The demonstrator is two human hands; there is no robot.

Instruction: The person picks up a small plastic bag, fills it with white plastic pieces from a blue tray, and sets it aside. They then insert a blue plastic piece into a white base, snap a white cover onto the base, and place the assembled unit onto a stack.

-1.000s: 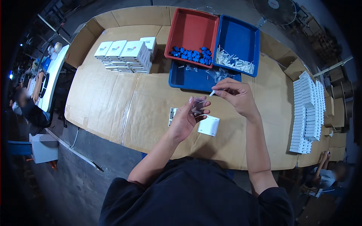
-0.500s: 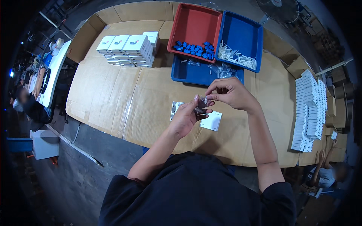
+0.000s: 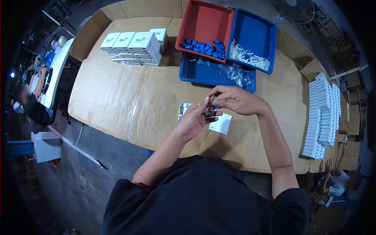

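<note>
My left hand [image 3: 191, 121] holds a small clear plastic bag [image 3: 210, 111] between thumb and fingers, above the middle of the cardboard-covered table. Small dark-looking contents show through the plastic, too small to name. The fingertips of my right hand [image 3: 239, 101] are pinched together at the bag's upper end, touching it close to my left thumb. Whether a loose part is also between them is hidden. Under the hands lies a white square plate [image 3: 221, 124]. Beside it is a white piece with cut-outs [image 3: 183, 112], partly covered by my left hand.
Beyond my hands stand a red tray [image 3: 205, 21] with blue plastic parts [image 3: 203, 47], a blue tray [image 3: 254, 31] with white plugs [image 3: 247, 56], and a lower blue tray [image 3: 194, 75] with clear bags [image 3: 239, 74]. White boxes [image 3: 131, 47] are stacked far left, white units [image 3: 322, 117] at right.
My right fingertips have moved left and slightly down onto the bag. The small white piece seen in them earlier no longer shows. The view has shifted slightly.
</note>
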